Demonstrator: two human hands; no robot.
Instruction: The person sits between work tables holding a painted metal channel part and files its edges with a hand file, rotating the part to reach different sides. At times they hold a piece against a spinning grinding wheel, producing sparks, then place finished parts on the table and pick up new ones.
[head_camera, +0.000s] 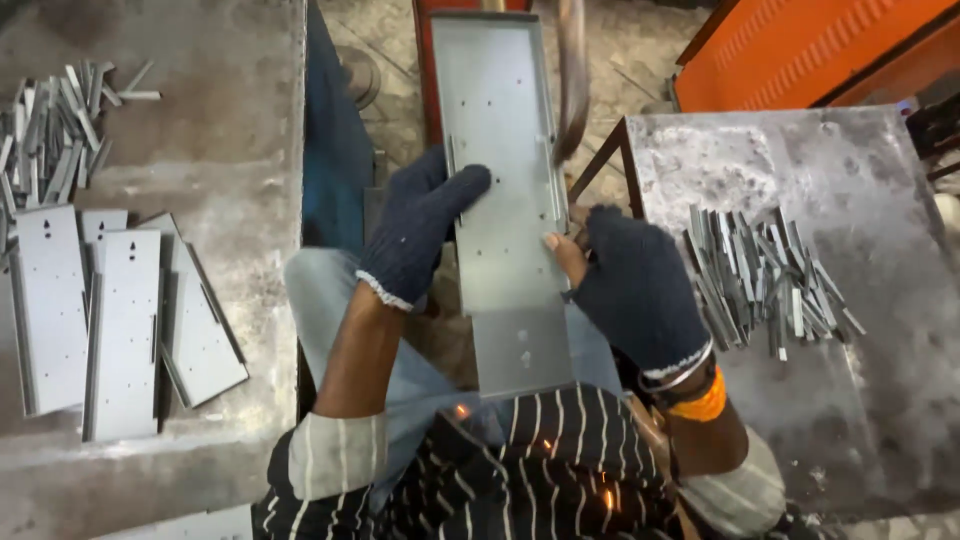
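Observation:
A long grey sheet-metal panel (500, 130) with small holes and folded side edges lies lengthwise in front of me, over my lap. My left hand (420, 225), in a dark knit glove, presses flat on the panel's left edge. On the right edge my right hand (625, 285), also dark-gloved with bare fingertips, grips the panel. An orange band sits on the right wrist. A blurred thin rod (572, 80) hangs above the panel's right side.
Similar grey panels (125, 320) lie stacked on the left worktable, with a heap of small metal strips (55, 135) behind them. Another heap of strips (760, 280) rests on the right metal table. Orange machinery (800, 45) stands at the back right.

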